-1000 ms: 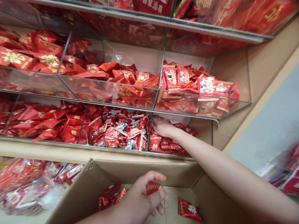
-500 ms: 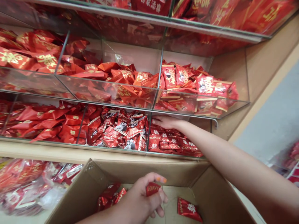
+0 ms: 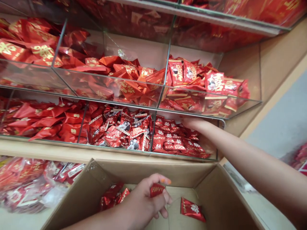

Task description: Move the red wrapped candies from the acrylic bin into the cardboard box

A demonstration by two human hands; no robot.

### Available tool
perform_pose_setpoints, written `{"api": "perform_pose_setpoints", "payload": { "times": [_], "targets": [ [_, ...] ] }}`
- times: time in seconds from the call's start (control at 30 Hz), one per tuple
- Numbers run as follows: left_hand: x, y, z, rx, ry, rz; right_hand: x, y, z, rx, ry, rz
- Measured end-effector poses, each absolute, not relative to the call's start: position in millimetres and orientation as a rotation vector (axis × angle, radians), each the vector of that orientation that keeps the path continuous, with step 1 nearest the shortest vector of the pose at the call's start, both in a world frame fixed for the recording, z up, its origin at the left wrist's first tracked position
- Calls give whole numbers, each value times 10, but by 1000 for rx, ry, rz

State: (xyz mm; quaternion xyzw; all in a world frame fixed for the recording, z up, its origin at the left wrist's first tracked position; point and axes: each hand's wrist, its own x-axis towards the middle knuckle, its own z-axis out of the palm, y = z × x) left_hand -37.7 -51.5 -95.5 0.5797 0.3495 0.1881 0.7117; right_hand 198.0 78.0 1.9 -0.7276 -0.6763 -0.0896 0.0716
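My left hand is over the open cardboard box, its fingers curled around a small red packet printed HAPPY. Inside the box, another red packet lies on the bottom, and a few more red packets sit at the left, partly behind my forearm. My right hand reaches into the lower right compartment, at the back of a pile of red HAPPY and LUCK packets. Its fingers are blurred and largely hidden under the shelf edge, so their grip is unclear.
Clear dividers split the shelves into compartments. Red packets with couple pictures fill the one to the left; gold-printed red packets lie above. A glass shelf edge runs just over my right hand. Plastic bags of red goods lie at lower left.
My right hand has moved right and deeper into the compartment, uncovering more of the packets there. My left hand keeps its curled hold on the packet. The view has shifted slightly.
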Motion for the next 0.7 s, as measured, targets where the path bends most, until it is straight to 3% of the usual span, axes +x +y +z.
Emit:
{"api": "perform_pose_setpoints", "payload": {
  "times": [0.23, 0.43, 0.7],
  "targets": [
    [-358, -494, -968, 1280, 795, 406, 2189, 845, -138, -2256, -2018, -256],
    [-375, -488, -960, 1276, 782, 423, 2125, 672, -31, -2223, -1961, -471],
    [-379, -512, -964, 1298, 768, 416, 2048, 574, -153, -2309, -2204, -322]
  ]
}}
